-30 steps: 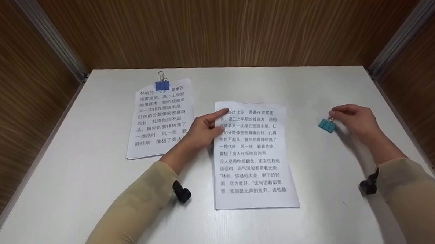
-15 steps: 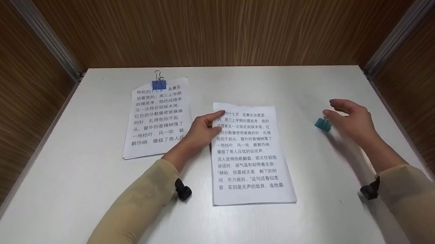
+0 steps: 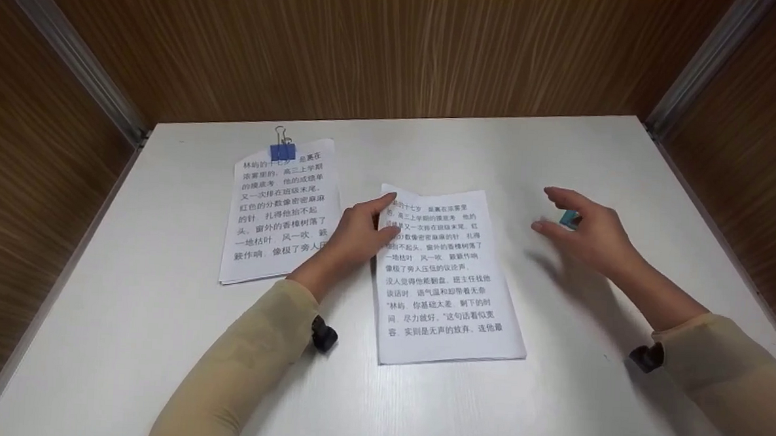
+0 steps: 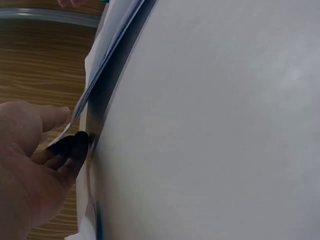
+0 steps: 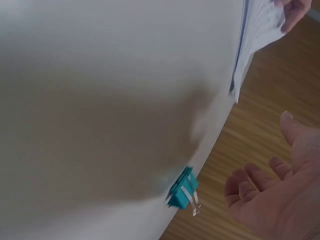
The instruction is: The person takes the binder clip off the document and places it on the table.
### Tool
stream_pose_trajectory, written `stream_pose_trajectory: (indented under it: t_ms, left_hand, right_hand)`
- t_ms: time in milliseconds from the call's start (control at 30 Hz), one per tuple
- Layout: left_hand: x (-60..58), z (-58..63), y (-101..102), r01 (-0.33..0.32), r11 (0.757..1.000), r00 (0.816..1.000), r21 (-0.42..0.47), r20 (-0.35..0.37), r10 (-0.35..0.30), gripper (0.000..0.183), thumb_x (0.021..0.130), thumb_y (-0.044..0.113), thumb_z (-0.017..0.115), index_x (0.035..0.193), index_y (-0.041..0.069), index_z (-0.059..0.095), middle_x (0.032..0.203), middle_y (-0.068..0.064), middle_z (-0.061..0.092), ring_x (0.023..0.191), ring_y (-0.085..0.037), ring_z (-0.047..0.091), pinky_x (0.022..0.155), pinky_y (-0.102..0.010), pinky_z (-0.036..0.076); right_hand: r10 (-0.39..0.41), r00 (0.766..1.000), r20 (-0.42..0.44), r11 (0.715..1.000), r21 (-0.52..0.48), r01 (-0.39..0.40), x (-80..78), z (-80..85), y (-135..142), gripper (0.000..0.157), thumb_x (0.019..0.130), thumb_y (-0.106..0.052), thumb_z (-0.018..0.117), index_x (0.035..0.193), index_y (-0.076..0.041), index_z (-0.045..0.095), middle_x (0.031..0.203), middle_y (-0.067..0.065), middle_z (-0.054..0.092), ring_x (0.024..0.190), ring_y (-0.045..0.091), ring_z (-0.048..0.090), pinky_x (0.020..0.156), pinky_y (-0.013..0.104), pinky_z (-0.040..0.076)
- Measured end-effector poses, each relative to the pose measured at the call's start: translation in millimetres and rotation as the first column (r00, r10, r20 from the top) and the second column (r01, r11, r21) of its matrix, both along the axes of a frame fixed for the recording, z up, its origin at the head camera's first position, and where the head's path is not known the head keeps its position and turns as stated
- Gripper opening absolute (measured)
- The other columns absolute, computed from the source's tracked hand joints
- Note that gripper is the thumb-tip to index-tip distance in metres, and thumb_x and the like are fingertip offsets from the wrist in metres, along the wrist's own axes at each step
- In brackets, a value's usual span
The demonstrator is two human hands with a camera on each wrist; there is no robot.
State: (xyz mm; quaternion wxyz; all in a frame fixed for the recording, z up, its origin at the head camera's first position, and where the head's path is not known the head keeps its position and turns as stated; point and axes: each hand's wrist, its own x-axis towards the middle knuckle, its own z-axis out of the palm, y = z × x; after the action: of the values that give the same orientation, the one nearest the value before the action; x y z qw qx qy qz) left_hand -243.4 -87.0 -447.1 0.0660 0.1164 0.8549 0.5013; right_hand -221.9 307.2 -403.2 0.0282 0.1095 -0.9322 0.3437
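My left hand (image 3: 360,233) pinches the left edge of a printed paper stack (image 3: 446,299) in the middle of the table. In the left wrist view, the edge of the paper stack (image 4: 111,50) runs between the thumb and the fingers. To the right of the stack hovers my right hand (image 3: 590,233), fingers spread and holding nothing. A teal binder clip (image 3: 568,217) shows partly behind this hand. Seen from the right wrist, the binder clip (image 5: 184,190) rests on the table with its metal handles out, apart from the fingers.
A second printed stack (image 3: 282,213) lies to the left, with a blue binder clip (image 3: 283,152) on its top edge. The white table (image 3: 160,339) is bordered by wood-grain panels (image 3: 395,54) at the back and sides.
My right hand has let go of the teal binder clip and moved left toward the paper stack, leaving the clip on the table. The left hand keeps its grip on the stack's edge.
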Motion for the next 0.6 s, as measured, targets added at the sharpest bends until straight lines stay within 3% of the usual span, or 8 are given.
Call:
stream_pose_trajectory:
  t_ms: [133,267,367,600]
  left_hand:
    - [6.6,6.1,-0.6,-0.009,0.991,0.996,-0.137,-0.084,-0.003,0.075,0.099,0.02,0.076,0.164,0.008,0.04,0.153,-0.019,0.056,0.137,-0.025,0.058,0.119,-0.035,0.041]
    - [19.7,11.0,-1.1,-0.05,0.947,0.984,-0.318,-0.176,-0.007,0.078,0.1,0.036,0.076,0.163,0.008,0.041,0.165,-0.022,0.039,0.155,-0.036,0.036,0.127,-0.043,0.029]
    - [33.9,14.0,-1.1,-0.049,0.888,0.976,-0.457,-0.209,-0.053,0.082,0.1,0.049,0.072,0.165,0.009,0.04,0.17,-0.024,0.031,0.158,-0.039,0.026,0.129,-0.049,0.025]
    - [67.9,15.9,1.2,0.04,0.714,0.954,-0.699,-0.185,-0.234,0.098,0.097,0.071,0.059,0.168,0.008,0.031,0.173,-0.022,0.023,0.161,-0.041,0.016,0.131,-0.054,0.007]
  right_hand:
    - [0.044,0.999,-0.025,0.998,0.047,-0.043,9.8,-1.2,-13.2,0.07,0.097,-0.032,0.08,0.156,-0.007,0.052,0.154,0.022,0.055,0.137,0.045,0.054,0.106,0.062,0.048]
    - [0.097,0.993,-0.063,0.991,0.1,-0.091,18.6,-2.9,-25.5,0.07,0.095,-0.028,0.083,0.154,-0.004,0.055,0.153,0.023,0.056,0.141,0.044,0.052,0.112,0.06,0.045]
    - [0.133,0.989,-0.071,0.981,0.153,-0.121,26.7,-3.8,-35.4,0.071,0.093,-0.029,0.085,0.152,-0.003,0.056,0.153,0.023,0.055,0.143,0.045,0.05,0.116,0.06,0.042]
    - [0.198,0.98,-0.013,0.929,0.322,-0.184,50.6,-6.3,-55.3,0.08,0.09,-0.038,0.087,0.156,-0.007,0.053,0.164,0.021,0.044,0.148,0.046,0.043,0.116,0.063,0.04]
